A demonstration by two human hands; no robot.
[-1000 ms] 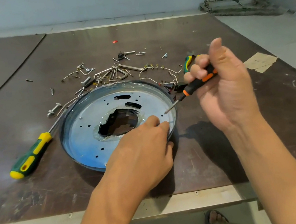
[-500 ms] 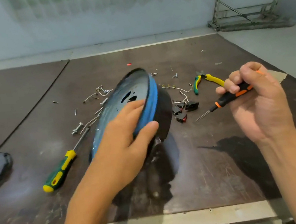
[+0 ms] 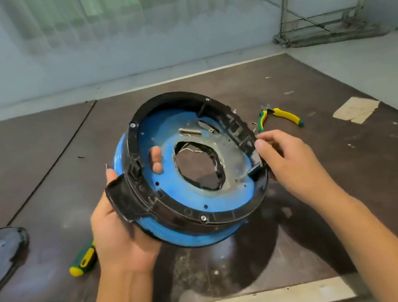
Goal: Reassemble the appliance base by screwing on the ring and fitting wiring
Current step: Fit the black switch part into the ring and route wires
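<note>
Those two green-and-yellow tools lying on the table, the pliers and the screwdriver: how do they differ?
The pliers lie in full view on the table's right side, past the right hand; the screwdriver lies on the left, near the front edge, its shaft hidden behind the left hand. The pliers have two spread handles; the screwdriver shows one thick handle. Both share green-and-yellow grips, and neither is being held.

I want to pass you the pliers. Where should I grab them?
Grab the pliers by the two yellow-and-green handles, squeezing them together, coming down from above. They lie flat on the table with the handles spread toward the right and the metal nose pointing up-left, so the handles are the wide, easy part.
</note>
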